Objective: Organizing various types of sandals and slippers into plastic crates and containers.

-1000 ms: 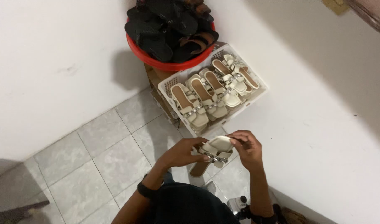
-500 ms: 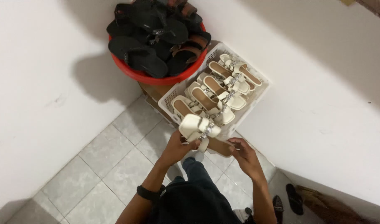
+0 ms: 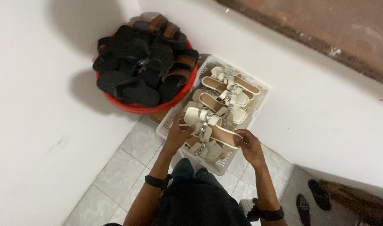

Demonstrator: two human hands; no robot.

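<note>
A cream sandal (image 3: 208,125) with a metal chain strap is held over a white plastic basket (image 3: 258,106). My left hand (image 3: 178,134) grips its toe end and my right hand (image 3: 249,145) grips its heel end. The basket holds several more cream sandals (image 3: 229,90) laid side by side, and another one (image 3: 206,150) lies just under the held sandal. A black band sits on each of my wrists.
A red tub (image 3: 151,108) heaped with black and brown sandals (image 3: 143,69) stands left of the basket, against white walls. Grey floor tiles (image 3: 128,163) lie below. Dark slippers (image 3: 310,199) rest on the floor at lower right.
The sandal has moved forward from near my lap to over the basket's near end. My right hand now grips its heel. The view has shifted closer to the basket.
</note>
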